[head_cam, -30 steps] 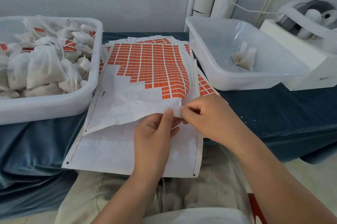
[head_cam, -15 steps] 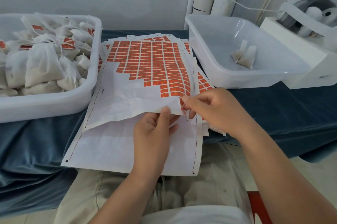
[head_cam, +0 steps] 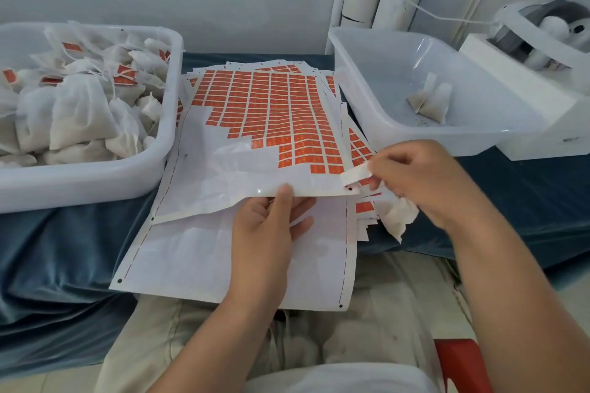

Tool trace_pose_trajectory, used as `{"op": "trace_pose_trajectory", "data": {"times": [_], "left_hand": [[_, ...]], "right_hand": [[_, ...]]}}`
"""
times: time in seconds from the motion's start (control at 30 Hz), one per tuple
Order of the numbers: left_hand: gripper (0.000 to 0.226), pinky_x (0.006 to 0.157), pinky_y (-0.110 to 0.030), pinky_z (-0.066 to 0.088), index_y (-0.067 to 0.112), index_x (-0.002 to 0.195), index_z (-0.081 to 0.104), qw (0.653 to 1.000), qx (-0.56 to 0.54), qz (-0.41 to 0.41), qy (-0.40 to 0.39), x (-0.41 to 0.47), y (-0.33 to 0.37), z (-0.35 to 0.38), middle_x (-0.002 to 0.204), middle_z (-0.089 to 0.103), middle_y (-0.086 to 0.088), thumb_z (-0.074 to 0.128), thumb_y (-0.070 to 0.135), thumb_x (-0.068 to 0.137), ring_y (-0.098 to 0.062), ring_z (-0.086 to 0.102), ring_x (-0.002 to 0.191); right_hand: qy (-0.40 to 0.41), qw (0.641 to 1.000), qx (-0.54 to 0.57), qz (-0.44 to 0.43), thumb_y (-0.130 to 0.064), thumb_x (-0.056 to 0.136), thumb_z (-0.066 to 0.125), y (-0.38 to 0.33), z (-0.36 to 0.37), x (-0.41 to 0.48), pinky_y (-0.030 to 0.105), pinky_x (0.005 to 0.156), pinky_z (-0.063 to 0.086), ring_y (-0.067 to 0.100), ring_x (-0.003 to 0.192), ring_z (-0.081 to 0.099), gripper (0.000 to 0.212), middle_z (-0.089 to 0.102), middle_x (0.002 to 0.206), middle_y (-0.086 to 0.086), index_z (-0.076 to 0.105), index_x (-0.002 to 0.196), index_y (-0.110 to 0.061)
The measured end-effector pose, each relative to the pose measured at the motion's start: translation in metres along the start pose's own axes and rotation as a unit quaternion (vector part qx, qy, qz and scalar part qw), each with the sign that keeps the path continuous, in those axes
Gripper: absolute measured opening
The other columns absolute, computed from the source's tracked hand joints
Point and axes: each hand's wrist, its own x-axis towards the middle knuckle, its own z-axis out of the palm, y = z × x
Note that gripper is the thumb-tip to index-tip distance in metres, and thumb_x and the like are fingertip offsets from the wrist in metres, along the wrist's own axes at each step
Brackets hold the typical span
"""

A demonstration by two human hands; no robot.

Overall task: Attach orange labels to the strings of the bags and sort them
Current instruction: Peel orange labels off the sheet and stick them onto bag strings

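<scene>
Left hand: the left hand (head_cam: 271, 229) pinches the near edge of the label sheet (head_cam: 242, 169), thumb on top, fingers underneath, and holds that edge up.
Right hand: the right hand (head_cam: 424, 181) is at the sheet's right corner, with thumb and fingertip closed on a single label (head_cam: 356, 176).
Label: white underside to the camera, clear of the sheet and just beside its corner.
Label sheet: orange labels fill the far half and the near rows are bare backing. It tops a fanned stack, and a blank sheet (head_cam: 223, 261) hangs over the table edge onto the lap.
Loose bag: a white bag (head_cam: 399, 220) lies under the right hand at the stack's right edge. I cannot tell if the hand holds it.
Left tub: the left tub (head_cam: 159, 153) is piled with white bags (head_cam: 79, 111), orange tags showing on several strings.
Right tub: two bags (head_cam: 431, 102) lie in the right tub (head_cam: 367, 98), near its right wall.
Table: blue cloth (head_cam: 64, 233) under it all, and a white machine (head_cam: 526, 73) at far right.
</scene>
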Motion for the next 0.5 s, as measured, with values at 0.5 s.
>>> {"op": "trace_pose_trajectory", "data": {"times": [0.5], "left_hand": [[0.050, 0.067, -0.020, 0.058, 0.042, 0.103, 0.080, 0.987, 0.021, -0.078, -0.141, -0.011, 0.032, 0.003, 0.109, 0.081, 0.004, 0.067, 0.079, 0.071, -0.016, 0.079, 0.094]], "right_hand": [[-0.030, 0.985, 0.155, -0.063, -0.046, 0.084, 0.063, -0.022, 0.026, -0.018, 0.014, 0.057, 0.049, 0.002, 0.054, 0.053, 0.030, 0.075, 0.076, -0.001, 0.081, 0.087, -0.022]]}}
